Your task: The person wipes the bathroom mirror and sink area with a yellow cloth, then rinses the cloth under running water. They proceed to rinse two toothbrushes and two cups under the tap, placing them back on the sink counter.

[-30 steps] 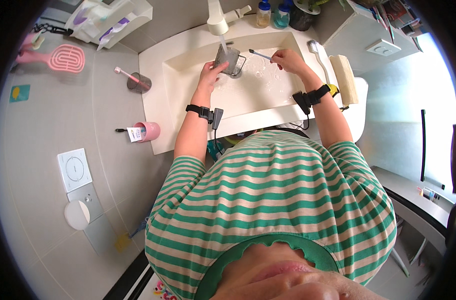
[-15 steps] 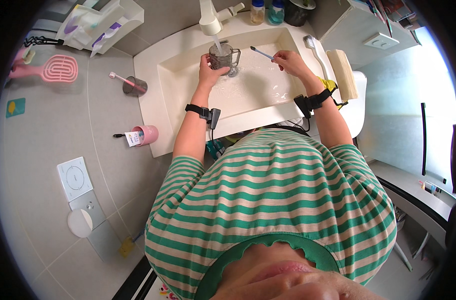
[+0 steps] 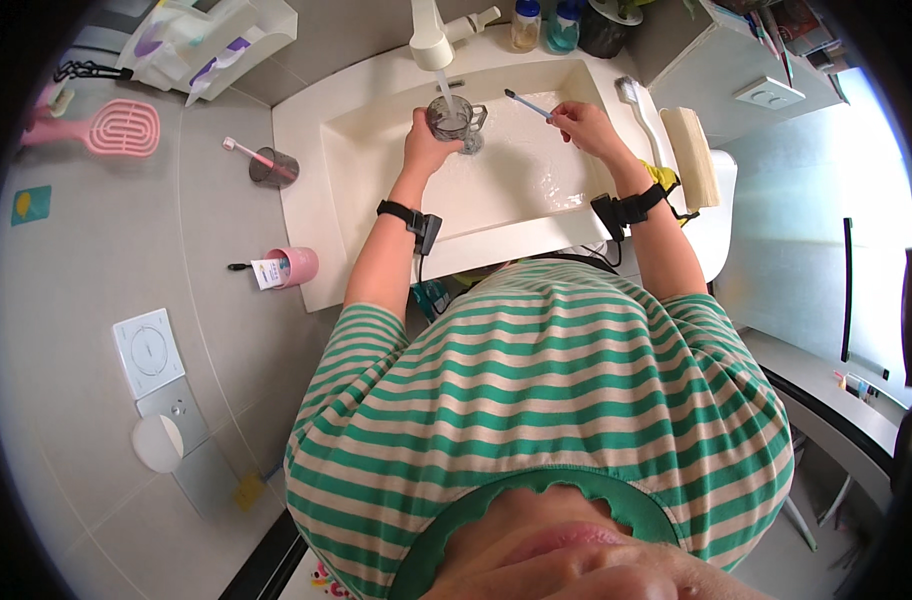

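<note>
Water runs from the white faucet (image 3: 433, 42) into a clear grey cup (image 3: 454, 122) with a handle. My left hand (image 3: 428, 148) is wrapped round the cup's left side, holding it above the basin floor, its handle pointing right. Over the right part of the white sink (image 3: 516, 190) my right hand (image 3: 583, 128) pinches a blue toothbrush (image 3: 529, 103) by its lower end. The dark-bristled head of the toothbrush points up and left, toward the cup but apart from it.
On the left ledge stand a grey cup (image 3: 276, 172) with a pink toothbrush and a pink cup (image 3: 298, 266) with a toothpaste tube. A white scrub brush (image 3: 640, 118) and a cream block-shaped item (image 3: 688, 158) lie along the right rim. Two blue-capped jars (image 3: 525, 26) stand behind.
The cup in my left hand has tipped, so its open mouth shows more. The toothbrush stays in my right hand. The whole view has shifted slightly.
</note>
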A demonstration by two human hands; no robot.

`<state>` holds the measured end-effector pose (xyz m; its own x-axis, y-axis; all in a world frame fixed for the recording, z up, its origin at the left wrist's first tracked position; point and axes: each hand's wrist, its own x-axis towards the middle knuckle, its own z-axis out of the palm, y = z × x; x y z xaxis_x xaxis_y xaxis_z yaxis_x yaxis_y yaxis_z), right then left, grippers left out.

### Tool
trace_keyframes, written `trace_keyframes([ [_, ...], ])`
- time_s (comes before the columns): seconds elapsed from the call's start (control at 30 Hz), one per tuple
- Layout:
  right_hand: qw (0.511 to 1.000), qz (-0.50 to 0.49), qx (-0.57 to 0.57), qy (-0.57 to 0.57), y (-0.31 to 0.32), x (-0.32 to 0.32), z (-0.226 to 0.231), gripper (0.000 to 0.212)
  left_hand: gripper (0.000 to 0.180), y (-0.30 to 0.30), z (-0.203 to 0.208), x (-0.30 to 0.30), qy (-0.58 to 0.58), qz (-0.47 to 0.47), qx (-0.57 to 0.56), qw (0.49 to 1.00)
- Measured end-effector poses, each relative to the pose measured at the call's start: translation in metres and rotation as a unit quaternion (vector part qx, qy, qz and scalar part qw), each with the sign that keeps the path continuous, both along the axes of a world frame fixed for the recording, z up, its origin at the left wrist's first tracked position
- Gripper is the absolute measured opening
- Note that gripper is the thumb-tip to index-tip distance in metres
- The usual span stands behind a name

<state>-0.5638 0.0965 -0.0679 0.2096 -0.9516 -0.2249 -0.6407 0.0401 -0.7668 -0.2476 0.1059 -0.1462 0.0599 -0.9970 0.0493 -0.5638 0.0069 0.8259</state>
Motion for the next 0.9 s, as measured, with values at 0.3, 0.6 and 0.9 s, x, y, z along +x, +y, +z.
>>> trace_keyframes([
  [0.3,1.000,0.002,-0.006,-0.004,0.000,0.003,0.001,0.023,0.079,0.006,0.030,0.001,-0.179,0.007,0.051,0.982],
  [0.6,0.963,0.099,-0.159,0.195,0.012,0.031,0.017,0.021,0.032,0.025,0.095,0.000,-0.549,-0.008,0.164,0.820],
  [0.9,0.932,-0.013,-0.169,0.319,0.023,0.017,-0.012,0.019,0.079,0.069,0.079,0.018,-0.572,-0.155,0.243,0.768],
])
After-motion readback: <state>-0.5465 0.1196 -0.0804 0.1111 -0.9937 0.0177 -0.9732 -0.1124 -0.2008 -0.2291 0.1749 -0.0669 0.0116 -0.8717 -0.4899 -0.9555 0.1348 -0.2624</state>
